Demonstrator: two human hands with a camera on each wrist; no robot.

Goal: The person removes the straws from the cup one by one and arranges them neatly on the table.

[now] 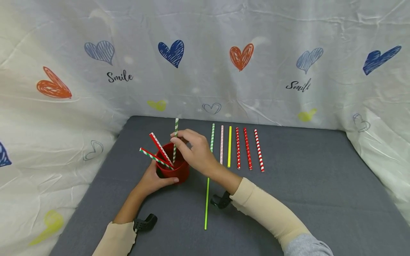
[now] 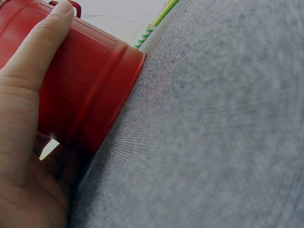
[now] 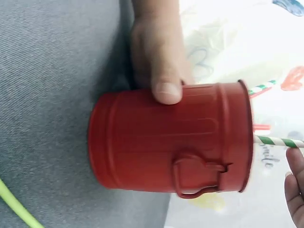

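A small red metal pail (image 1: 182, 173) stands on the table, with a wire handle on its side in the right wrist view. My left hand (image 1: 156, 182) grips its near left side, thumb (image 3: 167, 90) lying along the wall. Between thumb and fingers, my right hand (image 1: 195, 151) pinches a green-and-white striped paper straw (image 1: 176, 124), held upright with its lower end inside the pail. Leaning left over the rim are a red-and-white patterned straw (image 1: 157, 143) and a green-striped straw (image 1: 148, 153) with a red one against it. The pail's bottom inside is hidden.
Right of the pail, straws lie in a row: mint striped (image 1: 213, 135), pink (image 1: 221, 140), yellow (image 1: 229, 145), two red dotted (image 1: 238, 147) and a red-and-white striped one (image 1: 259, 151). A lime green straw (image 1: 206, 206) lies nearer, partly under my right forearm. A heart-printed curtain (image 1: 205, 81) hangs behind.
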